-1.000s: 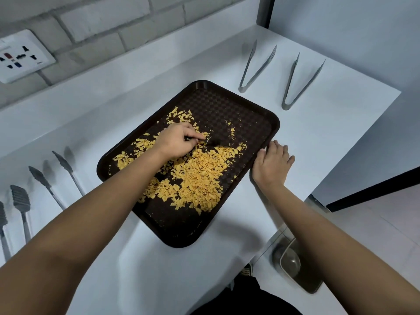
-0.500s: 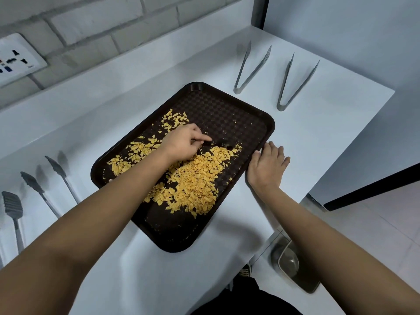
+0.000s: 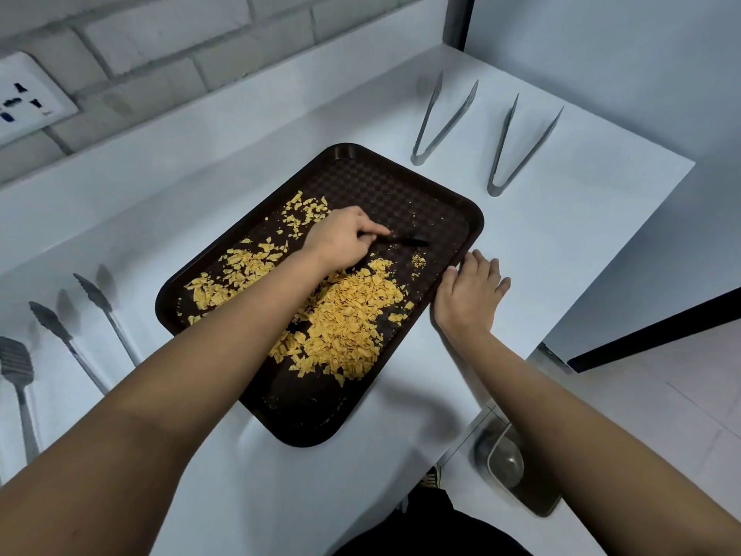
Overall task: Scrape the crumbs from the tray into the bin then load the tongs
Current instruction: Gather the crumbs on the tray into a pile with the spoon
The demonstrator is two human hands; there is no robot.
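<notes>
A dark brown tray point(image 3: 409, 202) with a checkered texture is lying at an angle on the white bench point(image 3: 561, 234), carrying a broad heap of yellow crumbs point(image 3: 345, 319) spread from its left side toward the near middle, with a small separate speck pile by the right rim. The left hand point(image 3: 341, 238) is hovering over the tray, its fingers point(image 3: 371, 228) clamping a thin black scraper point(image 3: 405, 240) whose tip is pointing right; the tool is blurring against the dark surface and its shape is hard to read. The right hand point(image 3: 469, 292) is resting flat on the bench, fingers apart, touching the tray's right edge. 2 metal tongs point(image 3: 517, 150) are lying beyond the tray, and more tongs point(image 3: 96, 315) at far left are being cut off by the frame. A metal bin point(image 3: 509, 467) is sitting on the floor below, partly hidden behind the right forearm.
</notes>
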